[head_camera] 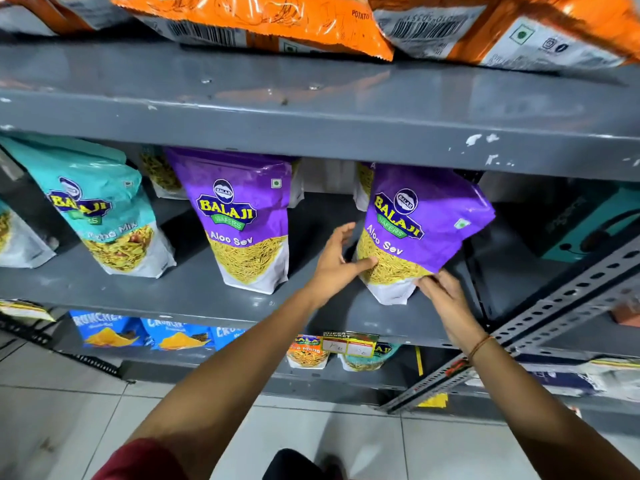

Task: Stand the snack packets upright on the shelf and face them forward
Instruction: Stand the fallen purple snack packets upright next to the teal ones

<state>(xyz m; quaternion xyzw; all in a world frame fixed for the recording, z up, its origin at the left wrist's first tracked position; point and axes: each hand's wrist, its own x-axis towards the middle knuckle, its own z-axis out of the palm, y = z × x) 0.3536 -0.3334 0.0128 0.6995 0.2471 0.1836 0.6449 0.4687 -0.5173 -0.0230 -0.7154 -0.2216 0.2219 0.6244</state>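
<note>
A purple Aloo Sev packet stands tilted on the grey middle shelf, its front facing me. My left hand grips its lower left edge, thumb on the front. My right hand pinches its lower right corner. A second purple Aloo Sev packet stands upright to the left, facing forward. Further left stands a teal mix packet, leaning. More packets sit behind these, mostly hidden.
Orange chip bags lie flat on the upper shelf. Blue and orange packets fill the lower shelf. A perforated metal upright slants at right beside a teal box. Tiled floor lies below.
</note>
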